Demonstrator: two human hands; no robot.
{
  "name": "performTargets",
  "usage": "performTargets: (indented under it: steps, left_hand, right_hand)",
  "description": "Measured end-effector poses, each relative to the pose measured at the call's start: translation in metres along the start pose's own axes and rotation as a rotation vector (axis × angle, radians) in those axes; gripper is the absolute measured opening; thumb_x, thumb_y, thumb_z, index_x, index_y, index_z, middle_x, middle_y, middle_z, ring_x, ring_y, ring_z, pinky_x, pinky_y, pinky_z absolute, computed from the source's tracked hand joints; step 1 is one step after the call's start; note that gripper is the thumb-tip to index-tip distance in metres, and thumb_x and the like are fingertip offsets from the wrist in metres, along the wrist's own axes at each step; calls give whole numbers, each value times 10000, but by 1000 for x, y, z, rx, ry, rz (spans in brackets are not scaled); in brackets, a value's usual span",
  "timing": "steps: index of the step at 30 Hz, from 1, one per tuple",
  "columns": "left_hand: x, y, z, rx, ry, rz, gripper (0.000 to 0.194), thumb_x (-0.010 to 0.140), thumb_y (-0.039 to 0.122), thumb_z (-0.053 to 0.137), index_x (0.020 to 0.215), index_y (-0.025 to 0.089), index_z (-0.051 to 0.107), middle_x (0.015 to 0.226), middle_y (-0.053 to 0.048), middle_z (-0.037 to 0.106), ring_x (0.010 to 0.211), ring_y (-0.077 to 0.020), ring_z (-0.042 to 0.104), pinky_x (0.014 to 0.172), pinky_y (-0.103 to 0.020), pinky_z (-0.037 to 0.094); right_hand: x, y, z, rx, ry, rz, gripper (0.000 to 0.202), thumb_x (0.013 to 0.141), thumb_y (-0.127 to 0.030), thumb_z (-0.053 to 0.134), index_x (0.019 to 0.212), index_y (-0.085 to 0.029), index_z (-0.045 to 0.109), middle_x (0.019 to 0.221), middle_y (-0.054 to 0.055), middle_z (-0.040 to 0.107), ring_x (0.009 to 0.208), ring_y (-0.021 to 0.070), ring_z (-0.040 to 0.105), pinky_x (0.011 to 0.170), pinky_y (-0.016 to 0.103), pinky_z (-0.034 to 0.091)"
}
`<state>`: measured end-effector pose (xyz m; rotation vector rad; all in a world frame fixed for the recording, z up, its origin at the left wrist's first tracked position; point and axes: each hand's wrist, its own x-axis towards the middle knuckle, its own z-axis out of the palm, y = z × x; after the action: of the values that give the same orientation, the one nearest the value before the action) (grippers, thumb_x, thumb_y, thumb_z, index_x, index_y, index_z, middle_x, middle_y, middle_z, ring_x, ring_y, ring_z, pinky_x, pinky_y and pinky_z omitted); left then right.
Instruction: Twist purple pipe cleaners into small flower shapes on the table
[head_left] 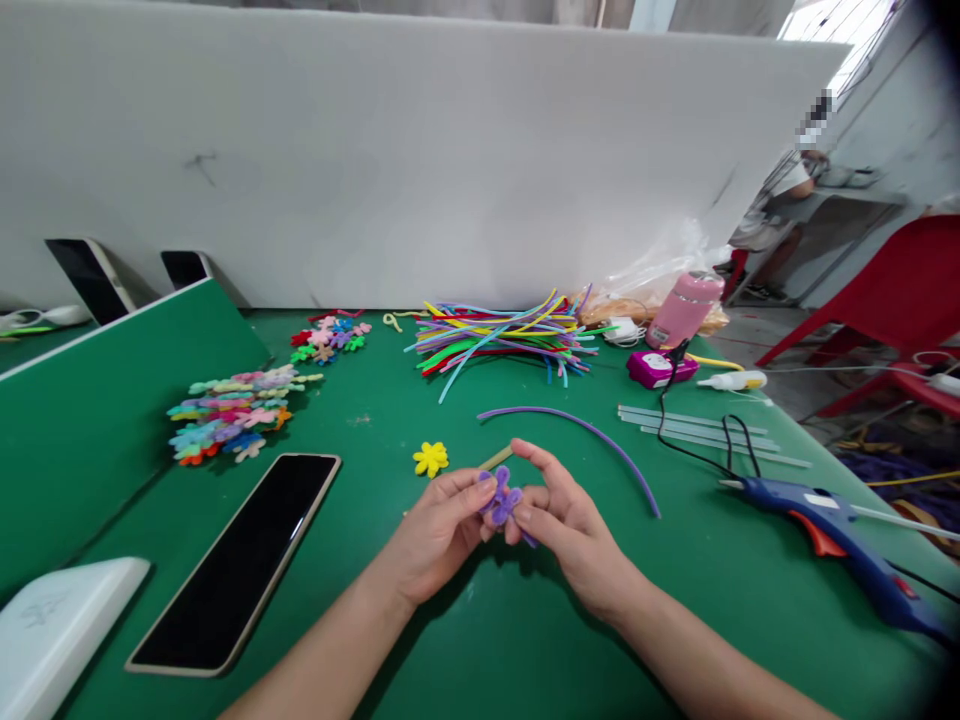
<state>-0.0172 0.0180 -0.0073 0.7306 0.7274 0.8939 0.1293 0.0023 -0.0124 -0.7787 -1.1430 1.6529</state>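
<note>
A purple pipe-cleaner flower (501,500) with several looped petals is held between both hands, low in the centre. My left hand (442,520) pinches its left side between thumb and fingers. On its right side, my right hand (566,520) grips it with thumb and curled fingers, the index finger raised. A short purple end sticks out below the petals. Just behind the hands lies a thin olive-coloured strip (496,458), partly hidden. A yellow flower (430,459) rests left of them, and a curved purple stem (592,430) lies behind and to the right.
Multicoloured pipe cleaners (502,340) are heaped at the back. Finished flowers are stacked on the left (229,410). A phone (236,565) lies front left. Glue sticks (705,432), a blue glue gun (832,535) with its cord, and a pink bottle (684,308) are right. A person (772,215) sits beyond.
</note>
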Motion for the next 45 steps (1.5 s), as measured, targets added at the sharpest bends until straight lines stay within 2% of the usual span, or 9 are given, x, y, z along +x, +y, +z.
performTargets:
  steps: [6,10,17,28,33,35,38,45]
  left_hand:
    - [1,-2,0,97,34,85,236,758,339,604,637,137,604,580,-4,575,570,-109,490,552,-235,343]
    - [0,-3,1,205,56,130,143,709,265,671,674,156,585,594,24,573,574,-98,478,557,-230,330]
    - [1,-4,0,193,157,127,150,702,250,674,662,150,570,573,37,515,556,-92,447,536,-225,320]
    - [-1,-3,4,209,138,93,207,687,302,672,613,150,553,509,53,462,498,-84,402,497,-219,296]
    - [0,-1,5,88,173,69,207,667,280,688,595,144,550,492,56,459,475,-72,404,470,-210,285]
    - [0,-1,6,57,196,66,200,654,272,701,602,138,562,493,55,466,471,-66,408,472,-204,289]
    - [0,-2,8,51,184,49,186,654,275,704,631,124,598,500,47,480,467,-61,402,467,-201,285]
    - [-2,-4,8,58,153,54,148,658,267,710,668,141,633,565,28,527,500,-74,420,488,-212,312]
  right_hand:
    - [1,4,-4,-179,18,-120,504,821,-262,517,1272,-209,298,685,-19,565,669,144,555,658,302,402]
    - [-1,4,-6,-329,2,-150,505,830,-214,495,1289,-206,285,693,-17,575,689,146,566,679,304,410]
    - [1,6,-11,-402,32,-196,462,856,-215,445,1291,-205,287,720,-14,558,668,130,531,641,279,402]
    - [3,5,-14,-546,24,-280,450,850,-172,426,1280,-205,299,716,-16,553,644,123,514,646,282,427]
    - [5,4,-18,-797,87,-497,503,787,-121,500,1260,-236,373,1022,68,572,882,179,537,794,358,443]
    - [4,2,-19,-938,64,-609,541,761,-104,532,1260,-252,381,1000,64,594,910,206,527,804,388,434]
    - [3,-1,-20,-1080,28,-723,504,780,-125,552,1242,-261,402,893,50,635,841,213,533,744,383,437]
    - [1,-4,-20,-1219,-5,-771,431,829,-187,521,1243,-245,417,881,65,664,797,210,544,711,366,436]
